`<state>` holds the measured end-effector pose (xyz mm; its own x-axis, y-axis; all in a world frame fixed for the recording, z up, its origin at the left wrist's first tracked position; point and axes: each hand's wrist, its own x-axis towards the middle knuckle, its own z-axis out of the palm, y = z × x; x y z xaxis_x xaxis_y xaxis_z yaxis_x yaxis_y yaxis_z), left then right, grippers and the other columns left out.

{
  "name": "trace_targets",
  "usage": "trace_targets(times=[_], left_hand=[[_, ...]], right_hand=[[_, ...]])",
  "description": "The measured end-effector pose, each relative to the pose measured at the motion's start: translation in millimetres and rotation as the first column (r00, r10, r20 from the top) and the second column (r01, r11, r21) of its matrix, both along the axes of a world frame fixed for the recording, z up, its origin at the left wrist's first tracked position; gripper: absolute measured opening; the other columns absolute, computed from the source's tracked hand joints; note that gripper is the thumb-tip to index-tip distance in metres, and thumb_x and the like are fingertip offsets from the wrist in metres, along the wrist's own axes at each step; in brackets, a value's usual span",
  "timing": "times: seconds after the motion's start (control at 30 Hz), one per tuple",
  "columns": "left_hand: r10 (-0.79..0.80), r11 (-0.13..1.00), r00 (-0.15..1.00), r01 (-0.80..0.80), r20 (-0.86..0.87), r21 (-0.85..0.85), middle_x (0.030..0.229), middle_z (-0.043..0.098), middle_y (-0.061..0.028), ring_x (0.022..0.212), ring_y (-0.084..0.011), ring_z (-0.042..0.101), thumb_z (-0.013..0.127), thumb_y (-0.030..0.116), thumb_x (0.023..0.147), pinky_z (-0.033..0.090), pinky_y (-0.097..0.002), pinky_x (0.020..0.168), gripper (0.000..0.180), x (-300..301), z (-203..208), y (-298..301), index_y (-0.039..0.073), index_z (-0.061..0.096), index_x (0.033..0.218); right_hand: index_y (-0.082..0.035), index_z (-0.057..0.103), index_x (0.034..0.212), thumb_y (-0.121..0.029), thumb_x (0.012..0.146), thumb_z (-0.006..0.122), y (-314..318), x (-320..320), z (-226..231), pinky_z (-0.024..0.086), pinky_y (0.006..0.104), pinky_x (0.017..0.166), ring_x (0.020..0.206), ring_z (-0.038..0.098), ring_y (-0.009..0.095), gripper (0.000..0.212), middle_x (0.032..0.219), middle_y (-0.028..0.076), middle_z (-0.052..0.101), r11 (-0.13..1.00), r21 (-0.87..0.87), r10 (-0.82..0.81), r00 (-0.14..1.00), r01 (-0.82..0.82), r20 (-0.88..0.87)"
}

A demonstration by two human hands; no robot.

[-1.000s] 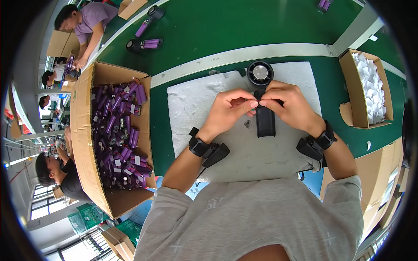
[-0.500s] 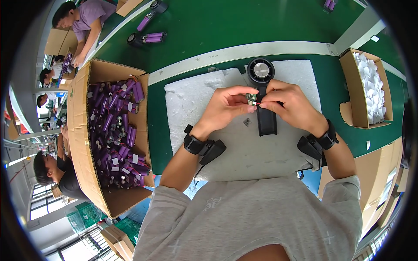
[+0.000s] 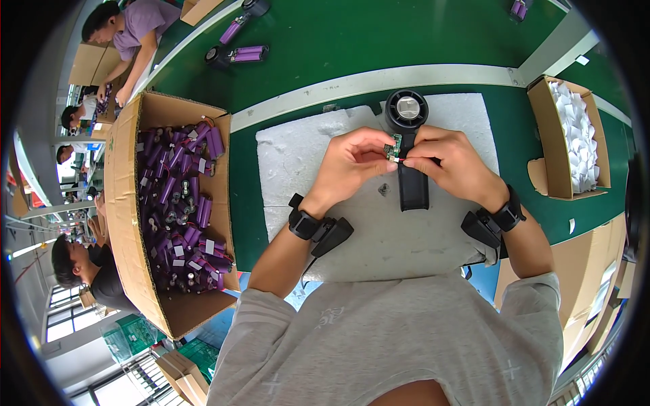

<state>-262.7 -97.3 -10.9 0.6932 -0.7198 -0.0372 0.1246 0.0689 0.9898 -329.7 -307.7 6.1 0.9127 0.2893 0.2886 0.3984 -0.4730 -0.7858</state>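
Note:
A small green circuit board (image 3: 392,147) is pinched between the thumb and fingers of my left hand (image 3: 353,161). My right hand (image 3: 448,161) is closed at the board's lower right edge, its thumb and finger on a thin red wire (image 3: 402,160) that meets a small white connector there. Just behind my fingers lies a black handheld device housing (image 3: 414,186), with a round fan-like head (image 3: 406,109) at its far end. My right fingers cover the middle of this housing. Beneath everything is a worn white foam mat (image 3: 298,152).
To the left stands a cardboard box (image 3: 125,203) full of purple battery packs (image 3: 179,159). At the right is a smaller box of white paper pieces (image 3: 575,139). Beyond the white rail (image 3: 379,76), purple packs with black round heads (image 3: 249,54) lie on the green surface. Co-workers sit at far left.
The circuit board has turned in my left fingers and shows more of its face. Packs beyond the rail have shifted slightly right. My right hand has hardly moved.

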Motion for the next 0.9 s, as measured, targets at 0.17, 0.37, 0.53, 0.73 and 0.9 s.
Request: trace_targets(times=[0.17,0.37,0.53,0.73,0.9], left_hand=[[0.018,1.0,1.0,-0.018,0.025,-0.011,0.097,0.066,-0.0061,0.088,-0.0119,0.063,0.07,-0.01,0.078,0.055,-0.0271,0.081,0.029,-1.4,-0.8,1.6,0.0,0.062,0.104],[0.039,0.999,0.999,-0.038,0.037,-0.013,0.097,0.066,-0.0064,0.088,-0.0121,0.063,0.07,-0.009,0.078,0.055,-0.0271,0.081,0.027,-3.3,1.0,-2.0,0.0,0.063,0.103],[0.044,0.999,0.997,-0.044,0.065,-0.008,0.097,0.066,-0.0065,0.088,-0.0122,0.063,0.07,-0.009,0.078,0.055,-0.0272,0.081,0.029,-3.9,2.7,-2.1,0.0,0.064,0.105],[0.052,0.999,0.995,-0.052,0.08,-0.01,0.098,0.067,-0.0066,0.088,-0.0127,0.064,0.069,-0.01,0.079,0.055,-0.0276,0.081,0.029,-4.4,0.7,-2.6,0.0,0.066,0.106],[0.052,0.999,0.985,-0.052,0.164,-0.003,0.098,0.067,-0.0066,0.088,-0.0135,0.065,0.069,-0.01,0.079,0.055,-0.0276,0.081,0.032,-4.8,0.5,-4.2,0.001,0.066,0.108]], right_hand=[[0.002,0.067,0.082,0.0,0.077,0.071,-0.8,0.2,1.6,0.044,0.0322,0.056,0.065,0.056,0.022,0.007,0.077,0.01,0.059,0.999,-0.034,-0.006,0.999,0.004,-0.043],[0.003,0.067,0.082,0.001,0.076,0.071,-0.8,0.6,-3.6,0.043,0.0318,0.054,0.062,0.055,0.021,0.007,0.076,0.009,0.058,1.0,0.001,-0.021,1.0,0.021,-0.003],[0.003,0.067,0.082,0.002,0.076,0.071,-0.2,0.6,-1.1,0.043,0.0313,0.053,0.062,0.055,0.021,0.008,0.077,0.009,0.059,1.0,0.022,-0.019,1.0,0.018,0.017],[0.003,0.067,0.082,0.002,0.075,0.071,-0.4,0.0,-1.2,0.043,0.0313,0.053,0.063,0.056,0.021,0.008,0.078,0.01,0.06,1.0,0.007,-0.013,0.999,0.013,0.034],[0.002,0.067,0.082,0.002,0.076,0.071,0.6,0.3,-4.6,0.044,0.0318,0.054,0.064,0.057,0.022,0.007,0.079,0.01,0.061,0.999,0.03,-0.011,0.996,0.009,0.083]])
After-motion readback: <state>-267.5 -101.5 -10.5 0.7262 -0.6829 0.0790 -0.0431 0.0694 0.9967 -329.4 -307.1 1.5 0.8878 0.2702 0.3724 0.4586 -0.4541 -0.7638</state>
